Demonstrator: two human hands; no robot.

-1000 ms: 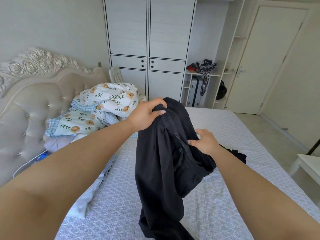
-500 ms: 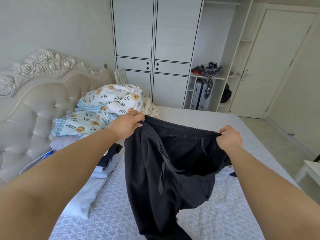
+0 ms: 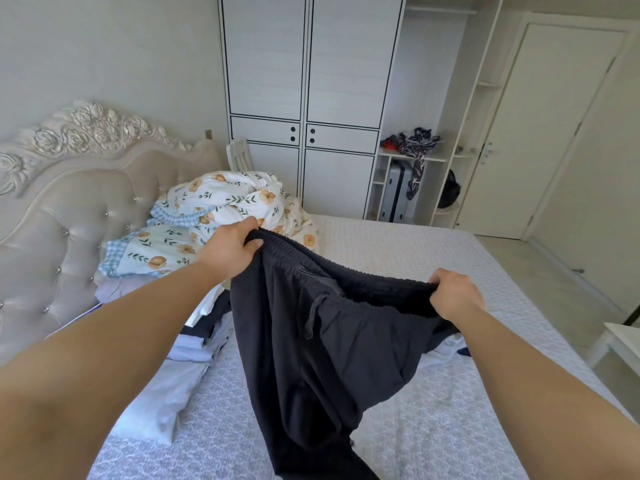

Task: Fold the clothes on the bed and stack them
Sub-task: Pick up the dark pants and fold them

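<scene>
Above pale patterned bed (image 3: 398, 258), black trousers (image 3: 322, 344) hang with waistband stretched crosswise and legs dropping toward the near edge, left hand (image 3: 230, 252) and right hand (image 3: 453, 296) each gripping a waistband end, folded clothes (image 3: 187, 362) lying left.

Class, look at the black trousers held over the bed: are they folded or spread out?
Spread, not folded. The left hand and right hand grip the black trousers at the waistband, stretched between them, legs hanging to the bed.
</scene>
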